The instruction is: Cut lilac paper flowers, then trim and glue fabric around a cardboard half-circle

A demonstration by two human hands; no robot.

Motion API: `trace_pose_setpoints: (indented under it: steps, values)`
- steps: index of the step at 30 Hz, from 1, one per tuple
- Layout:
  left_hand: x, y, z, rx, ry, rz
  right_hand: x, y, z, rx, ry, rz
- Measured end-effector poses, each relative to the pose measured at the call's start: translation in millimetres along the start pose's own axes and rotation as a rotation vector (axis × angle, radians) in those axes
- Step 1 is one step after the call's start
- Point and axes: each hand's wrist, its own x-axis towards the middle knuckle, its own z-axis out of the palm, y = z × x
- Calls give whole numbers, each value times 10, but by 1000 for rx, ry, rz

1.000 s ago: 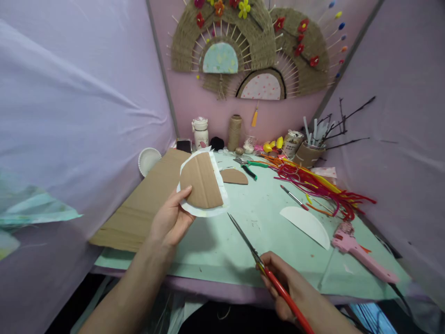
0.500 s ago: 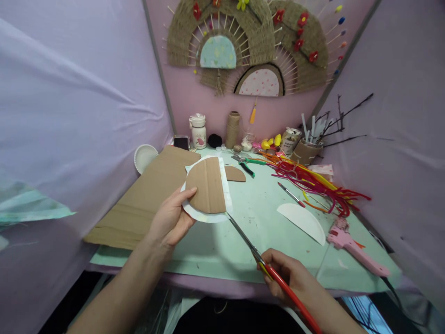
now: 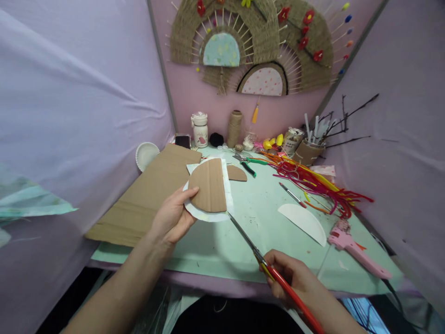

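Observation:
My left hand [image 3: 175, 214] pinches a half-round cardboard piece [image 3: 208, 185] backed with pale fabric [image 3: 208, 216], thumb on top and fingers beneath. The fabric sticks out as a rim around the curve and along the straight edge. In my right hand [image 3: 287, 273] are long scissors [image 3: 253, 248] with red handles, their blades looking closed and pointing up and left. The blade tips lie at the fabric's lower right corner. Behind the held piece a smaller half-round cardboard [image 3: 237, 173] lies on the table.
A large cardboard sheet [image 3: 146, 199] covers the table's left part. On the right lie a white half disc [image 3: 302, 222], a pink glue gun [image 3: 358, 253], a pen [image 3: 292, 194] and coloured pipe cleaners [image 3: 313, 181]. Green-handled pliers [image 3: 248, 164] and a bottle [image 3: 200, 131] stand further back.
The whole view has shifted slightly. Both hands keep nearly the same pose, with the scissor tips still at the fabric's lower right corner.

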Motion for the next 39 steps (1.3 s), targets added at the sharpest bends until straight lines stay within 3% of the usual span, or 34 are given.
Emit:
trace_pose_setpoints:
  steps: [39]
  values:
    - [-1, -39, -20, 0, 6, -3, -13, 9, 18, -31, 47, -32]
